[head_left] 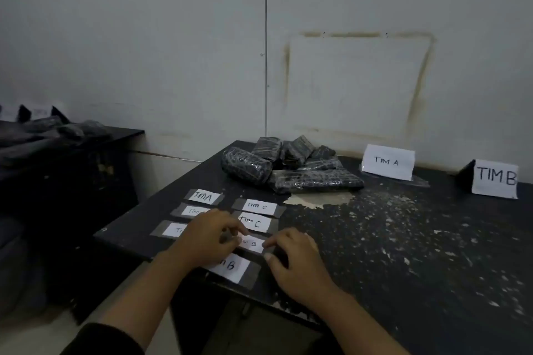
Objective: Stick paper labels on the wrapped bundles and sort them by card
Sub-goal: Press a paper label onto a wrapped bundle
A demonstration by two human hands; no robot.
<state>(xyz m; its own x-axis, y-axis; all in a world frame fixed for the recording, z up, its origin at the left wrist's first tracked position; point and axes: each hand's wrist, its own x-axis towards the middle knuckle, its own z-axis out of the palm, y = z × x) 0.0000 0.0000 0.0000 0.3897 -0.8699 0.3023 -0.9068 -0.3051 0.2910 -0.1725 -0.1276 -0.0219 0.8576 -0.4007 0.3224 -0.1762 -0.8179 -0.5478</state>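
TIM B label [251,243] lies flat near table's [403,239] front-left corner, grey tape at each end, between both hands. L hand [206,236]: fingers curled, thumb + index tips pinch label's left end. R hand [294,261]: fingers bent, index tip on right tape end, thumb apart below; can't tell if it grips. Second TIM B label [230,266] sits just nearer front edge, partly under L hand. TIM C labels [258,206], two, just behind. TIM A label [204,197] toward left edge. Wrapped bundles [288,167] piled at back-left corner. TIM A card [388,162] & TIM B card [495,179] stand along back edge.
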